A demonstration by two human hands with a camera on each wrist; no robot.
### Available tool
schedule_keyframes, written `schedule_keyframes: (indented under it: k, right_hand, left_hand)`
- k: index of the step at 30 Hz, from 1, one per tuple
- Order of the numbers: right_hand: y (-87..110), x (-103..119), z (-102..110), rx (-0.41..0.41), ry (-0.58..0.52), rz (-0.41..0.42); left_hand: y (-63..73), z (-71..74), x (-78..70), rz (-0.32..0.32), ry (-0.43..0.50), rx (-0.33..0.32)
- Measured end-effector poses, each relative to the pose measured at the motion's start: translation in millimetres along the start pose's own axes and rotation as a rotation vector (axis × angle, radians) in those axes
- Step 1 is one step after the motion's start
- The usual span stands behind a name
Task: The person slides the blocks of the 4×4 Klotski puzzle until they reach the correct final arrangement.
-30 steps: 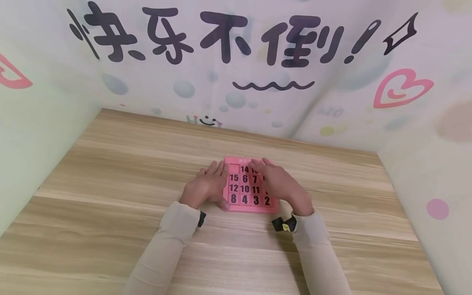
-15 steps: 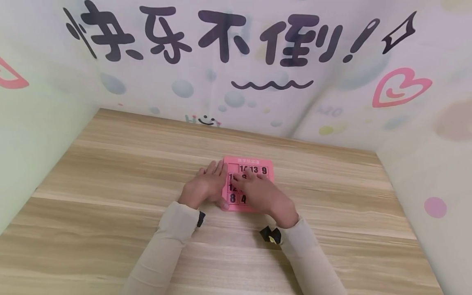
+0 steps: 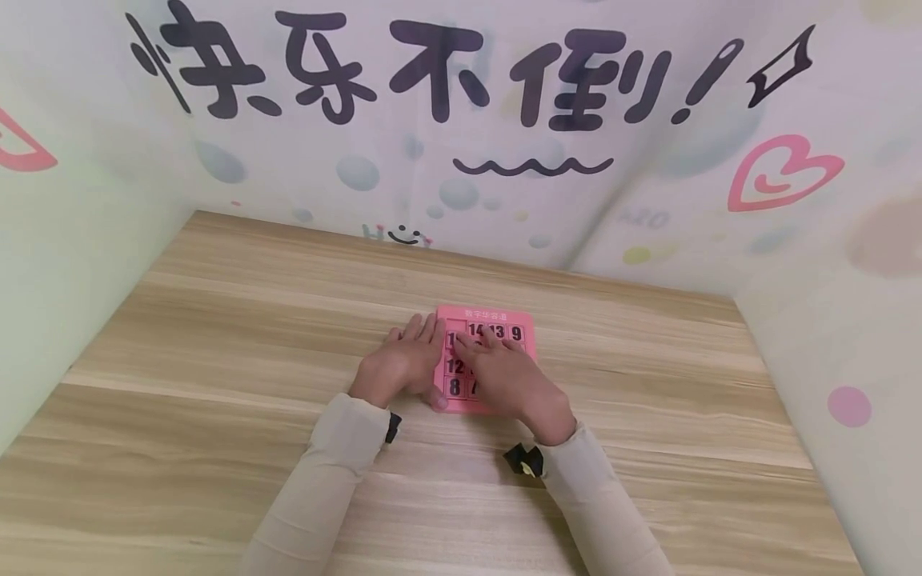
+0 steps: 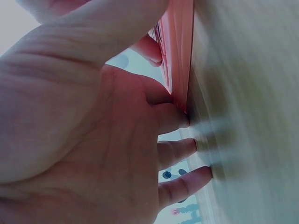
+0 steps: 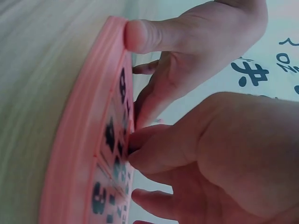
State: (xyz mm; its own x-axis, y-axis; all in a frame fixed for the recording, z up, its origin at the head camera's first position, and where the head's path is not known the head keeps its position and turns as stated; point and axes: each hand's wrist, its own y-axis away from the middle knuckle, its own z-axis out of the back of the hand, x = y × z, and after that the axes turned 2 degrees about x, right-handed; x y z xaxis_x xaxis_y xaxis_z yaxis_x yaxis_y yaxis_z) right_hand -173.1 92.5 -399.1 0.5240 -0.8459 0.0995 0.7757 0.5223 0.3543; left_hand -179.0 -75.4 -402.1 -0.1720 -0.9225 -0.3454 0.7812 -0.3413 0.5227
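Note:
A pink sliding number puzzle (image 3: 517,317) lies flat on the table, its numbered tiles partly covered by the right hand. My left hand (image 3: 403,362) rests along the puzzle's left side, thumb on the near left corner and the other fingers stretched along the edge. In the left wrist view these fingers (image 4: 175,151) reach down to the tabletop. With a fingertip, my right hand (image 3: 507,376) presses on the 15 tile (image 3: 451,339) in the left column, just below a narrow gap at the top left. The right wrist view shows the right fingertips (image 5: 140,156) touching the tiles.
A wood-grain table (image 3: 684,384) surrounds the puzzle. Behind it stands a white wall cloth (image 3: 403,184) with large black characters and pale bubbles. Light side panels (image 3: 72,240) border the table. Each wrist wears a black strap (image 3: 524,460).
My right hand has moved left from the puzzle's right side onto the left column. The 15 tile has slid up toward the top left gap. My left hand stays put.

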Motion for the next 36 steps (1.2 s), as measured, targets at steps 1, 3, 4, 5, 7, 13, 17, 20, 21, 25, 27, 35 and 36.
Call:
schedule_keyframes:
  k: [1, 3, 4, 5, 7, 13, 17, 20, 21, 25, 27, 35, 36]
  right_hand:
    - [-0.9, -0.1, -0.6, -0.004, -0.004, -0.003]
    - [-2.2, -0.2, -1.6, -0.015, -0.011, -0.006]
    - [-2.9, -0.4, -2.1, -0.02, -0.014, -0.007]
    - [-3.6, -0.6, -2.5, -0.023, -0.015, -0.009]
    - [-4.9, -1.2, -3.7, -0.032, -0.016, -0.011]
    - [-9.0, -3.8, -7.0, -0.06, 0.002, -0.01]
    - [-11.2, -5.7, -8.2, -0.069, 0.018, -0.009]
    - [-12.5, -7.1, -9.0, -0.077, 0.027, -0.003]
    - [-12.8, -7.5, -9.2, -0.08, 0.029, -0.001]
    - [-10.4, -8.4, -8.1, -0.08, 0.028, 0.012]
    - [-7.1, -7.6, -5.6, -0.068, 0.022, 0.016]
    - [18.3, 7.7, 11.4, 0.106, 0.006, 0.008]
    - [20.5, 9.8, 12.6, 0.128, 0.013, 0.006]
  left_hand:
    - [-0.1, -0.1, -0.1, 0.001, 0.002, -0.001]
    - [-0.2, -0.1, -0.2, 0.002, 0.008, 0.001]
    - [-0.2, -0.1, -0.3, 0.003, 0.012, 0.002]
    - [-0.1, 0.1, -0.4, 0.003, 0.013, 0.002]
    - [0.2, 0.3, -0.6, 0.004, 0.016, 0.002]
    - [0.6, 0.9, -1.1, 0.001, 0.002, 0.0]
    - [0.4, 1.0, -1.2, 0.003, -0.001, 0.005]
    - [0.4, 1.0, -1.0, 0.003, -0.002, 0.007]
    - [0.4, 0.9, -0.9, 0.002, -0.003, 0.007]
    - [0.2, 1.2, -1.2, 0.001, -0.002, 0.007]
    - [0.2, 1.3, -1.2, -0.001, -0.001, 0.007]
    - [0.1, 0.1, 0.0, -0.004, 0.027, 0.005]
    - [0.3, 0.0, -0.1, -0.004, 0.034, 0.005]
